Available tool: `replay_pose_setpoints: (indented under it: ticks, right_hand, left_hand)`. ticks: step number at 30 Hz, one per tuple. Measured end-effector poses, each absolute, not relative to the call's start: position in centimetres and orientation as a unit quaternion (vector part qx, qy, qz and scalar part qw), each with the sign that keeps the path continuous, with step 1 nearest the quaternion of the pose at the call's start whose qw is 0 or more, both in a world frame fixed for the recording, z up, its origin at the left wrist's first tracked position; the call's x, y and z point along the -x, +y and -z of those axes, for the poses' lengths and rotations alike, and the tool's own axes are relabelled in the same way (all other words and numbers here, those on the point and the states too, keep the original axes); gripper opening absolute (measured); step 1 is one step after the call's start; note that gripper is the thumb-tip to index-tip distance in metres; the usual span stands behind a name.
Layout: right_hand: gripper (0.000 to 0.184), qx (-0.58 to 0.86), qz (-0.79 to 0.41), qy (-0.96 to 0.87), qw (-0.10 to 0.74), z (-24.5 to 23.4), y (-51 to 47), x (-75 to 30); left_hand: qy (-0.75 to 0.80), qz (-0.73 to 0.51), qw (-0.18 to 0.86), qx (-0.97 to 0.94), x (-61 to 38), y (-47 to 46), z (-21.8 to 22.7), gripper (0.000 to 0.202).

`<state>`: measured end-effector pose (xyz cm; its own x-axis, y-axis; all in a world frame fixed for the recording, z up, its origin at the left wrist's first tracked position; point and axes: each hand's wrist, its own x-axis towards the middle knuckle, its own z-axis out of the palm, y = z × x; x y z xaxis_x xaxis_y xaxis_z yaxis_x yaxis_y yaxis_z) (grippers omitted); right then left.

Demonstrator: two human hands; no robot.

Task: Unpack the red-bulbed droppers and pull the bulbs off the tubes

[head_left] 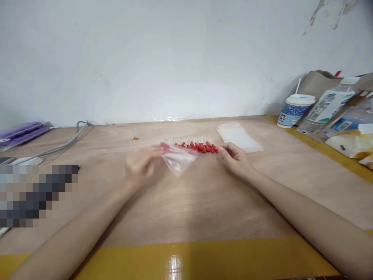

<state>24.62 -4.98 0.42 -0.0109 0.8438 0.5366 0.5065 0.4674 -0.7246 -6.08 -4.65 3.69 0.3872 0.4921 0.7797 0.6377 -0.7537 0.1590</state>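
Note:
My left hand (pixel 141 163), smeared by motion, grips a small clear plastic bag (pixel 178 157) by its red-edged top. The bag hangs tilted in front of a row of thin white sticks with red tips (pixel 201 147), hiding part of them. These sticks lie side by side on the table, red ends toward me. At the row's right end my right hand (pixel 234 157) has thumb and forefinger closed on the red tip of a stick. Just behind that hand lies a stack of clear plastic bags (pixel 239 137).
The wooden table (pixel 175 210) has yellow tape along its front and right edges. At right stand a paper cup (pixel 295 111) with a straw and a leaning plastic bottle (pixel 329 107) among packets. A grey cable (pixel 67 142) and purple packages (pixel 25 132) lie at left.

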Motion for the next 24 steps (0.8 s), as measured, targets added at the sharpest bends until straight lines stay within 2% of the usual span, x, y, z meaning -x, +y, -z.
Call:
replay_pose_setpoints:
  ticks: [4,7,10,13,15,17,19,20,22,24]
  right_hand:
    - [0.031,0.414,-0.196,-0.781,0.425,-0.5,-6.0,-23.6]
    - [0.03,0.348,-0.168,-0.85,0.358,-0.6,-6.3,-23.4]
    - [0.03,0.324,-0.138,-0.891,0.288,-0.6,-6.5,-22.9]
    - [0.029,0.366,-0.113,-0.886,0.261,-0.5,-6.7,-22.3]
    - [0.035,0.436,-0.104,-0.846,0.289,-0.4,-6.8,-21.8]
    - [0.041,0.519,-0.114,-0.79,0.306,-0.4,-7.1,-21.3]
    - [0.043,0.58,-0.137,-0.747,0.295,-0.6,-7.4,-20.9]
    - [0.043,0.596,-0.147,-0.735,0.289,-0.7,-7.6,-20.7]
    - [0.044,0.606,-0.171,-0.723,0.284,-0.9,-7.8,-20.7]
    - [0.047,0.595,-0.203,-0.724,0.286,-0.8,-7.7,-21.0]
  left_hand:
    - [-0.17,0.344,-0.024,0.923,2.1,-6.6,-1.8,0.027]
    - [-0.115,0.292,-0.092,0.945,0.8,-6.8,-1.1,0.031]
    - [-0.087,0.239,-0.102,0.962,0.8,-6.0,-1.2,0.034]
    - [-0.163,0.264,-0.05,0.949,1.3,-5.1,-1.5,0.036]
    - [-0.254,0.316,-0.034,0.914,1.4,-5.3,-1.8,0.033]
    - [-0.312,0.328,-0.062,0.889,0.9,-6.5,-2.1,0.029]
    - [-0.325,0.27,-0.109,0.9,0.1,-8.2,-2.1,0.032]
    - [-0.338,0.235,-0.117,0.904,-0.2,-8.9,-2.1,0.041]
    - [-0.354,0.171,-0.106,0.913,-0.5,-9.8,-2.1,0.058]
    - [-0.342,0.123,-0.08,0.928,0.1,-9.3,-2.2,0.066]
